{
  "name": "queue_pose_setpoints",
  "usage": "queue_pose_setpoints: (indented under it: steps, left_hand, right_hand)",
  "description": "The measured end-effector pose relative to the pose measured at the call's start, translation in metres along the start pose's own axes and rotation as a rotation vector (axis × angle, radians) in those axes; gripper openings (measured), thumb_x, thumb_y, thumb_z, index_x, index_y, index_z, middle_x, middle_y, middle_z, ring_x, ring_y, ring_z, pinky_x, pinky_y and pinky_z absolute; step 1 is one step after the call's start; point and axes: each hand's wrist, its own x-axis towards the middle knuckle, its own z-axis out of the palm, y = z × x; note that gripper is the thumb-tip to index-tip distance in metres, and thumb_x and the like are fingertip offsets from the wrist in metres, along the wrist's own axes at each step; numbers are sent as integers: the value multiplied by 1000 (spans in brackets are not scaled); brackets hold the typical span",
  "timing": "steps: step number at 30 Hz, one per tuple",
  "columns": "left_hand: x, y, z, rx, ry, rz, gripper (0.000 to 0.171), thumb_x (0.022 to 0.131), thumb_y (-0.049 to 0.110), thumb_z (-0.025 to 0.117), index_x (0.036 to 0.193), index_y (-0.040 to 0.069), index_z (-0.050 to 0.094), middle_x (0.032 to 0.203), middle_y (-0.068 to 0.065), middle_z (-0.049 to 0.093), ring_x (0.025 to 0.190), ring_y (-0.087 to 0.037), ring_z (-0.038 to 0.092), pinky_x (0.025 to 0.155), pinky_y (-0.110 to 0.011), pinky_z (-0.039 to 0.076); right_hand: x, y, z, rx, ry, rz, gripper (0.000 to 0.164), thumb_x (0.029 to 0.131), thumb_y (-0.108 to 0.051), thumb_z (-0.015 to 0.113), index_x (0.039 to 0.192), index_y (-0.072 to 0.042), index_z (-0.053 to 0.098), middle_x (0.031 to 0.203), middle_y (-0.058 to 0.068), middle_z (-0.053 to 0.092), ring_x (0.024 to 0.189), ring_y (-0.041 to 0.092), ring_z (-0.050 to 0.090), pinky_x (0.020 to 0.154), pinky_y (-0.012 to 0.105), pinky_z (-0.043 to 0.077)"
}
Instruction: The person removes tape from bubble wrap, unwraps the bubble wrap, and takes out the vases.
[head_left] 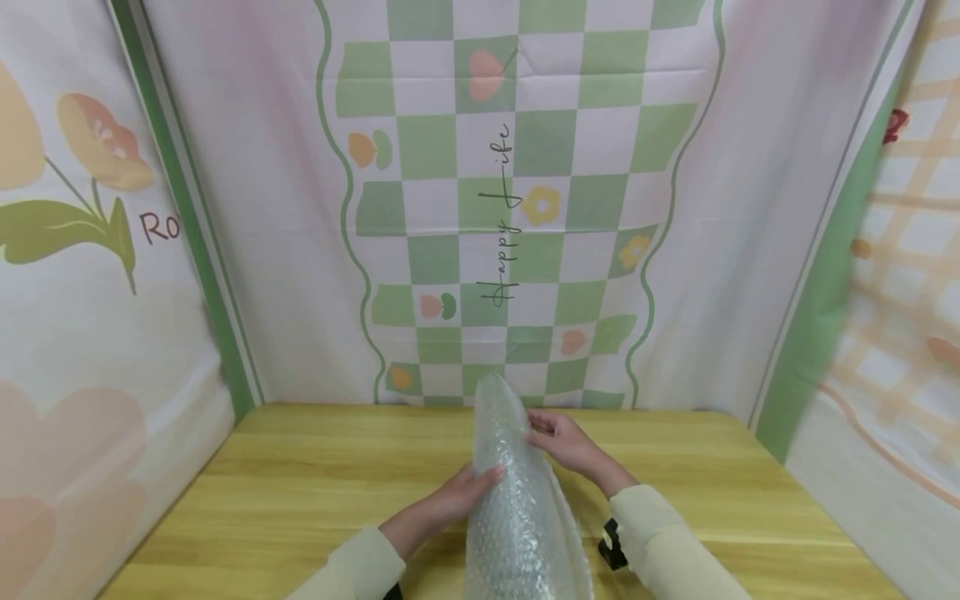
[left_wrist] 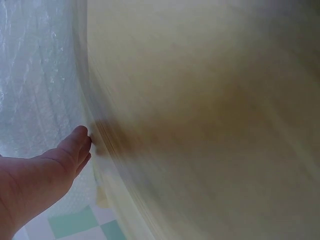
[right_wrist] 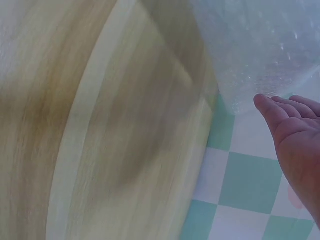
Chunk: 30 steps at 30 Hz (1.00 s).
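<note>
A sheet of clear bubble wrap, loosely rolled or folded into a long tapering shape, stands up from the table between both hands. Its narrow end points toward the back wall. My left hand holds the left side, thumb across the front and the other fingers hidden behind the wrap. Higher up, my right hand grips the right edge between thumb and fingers. In the left wrist view the wrap fills the upper left, beside the hand. The right wrist view has the fingertips right at the wrap's lower edge.
A wooden table lies under the hands. Behind it hangs a cloth with green checks, and printed cloths flank both sides. A black device sits at the right sleeve.
</note>
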Motion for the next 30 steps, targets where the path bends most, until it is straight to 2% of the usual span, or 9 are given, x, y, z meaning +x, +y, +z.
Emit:
queue_pose_setpoints:
  steps: [5,8,12,15,22,30]
  left_hand:
    - [-1,2,1,-14,-8,3,64,102,48,43,146,2,32,115,-10,63,106,-30,62,92,-46,51]
    - [-1,3,1,-17,-9,6,64,102,47,43,146,2,32,115,-10,63,106,-29,62,93,-46,51]
    - [-1,3,2,-14,-4,9,63,102,47,43,145,1,33,115,-10,62,107,-29,61,94,-47,50]
    - [-2,4,3,-8,1,-1,64,102,48,43,145,2,33,115,-10,62,107,-29,61,94,-47,50]
    - [-1,2,2,0,15,-19,68,101,49,45,149,4,29,120,-11,60,109,-31,59,95,-50,48]
    - [0,0,0,17,22,-26,71,100,50,45,151,5,24,122,-11,59,111,-31,59,96,-50,47]
  right_hand:
    - [1,1,-1,-18,-4,-26,53,100,-11,54,137,21,35,140,36,39,129,47,41,104,49,40]
    - [-5,-13,-2,-35,-8,-30,50,100,-8,53,135,23,35,138,38,40,126,49,42,103,51,41]
    - [-5,-15,1,-57,7,-24,46,100,-8,52,133,21,40,134,37,45,123,48,47,101,51,43]
    - [-1,-1,4,-64,26,-17,44,101,-11,52,134,16,44,133,32,50,122,43,50,100,48,45]
    - [1,5,8,-93,31,-23,40,103,-12,47,133,13,49,130,28,55,117,38,55,97,47,48]
    - [0,10,7,-88,91,34,40,103,-17,47,135,8,51,133,24,55,120,37,53,100,49,45]
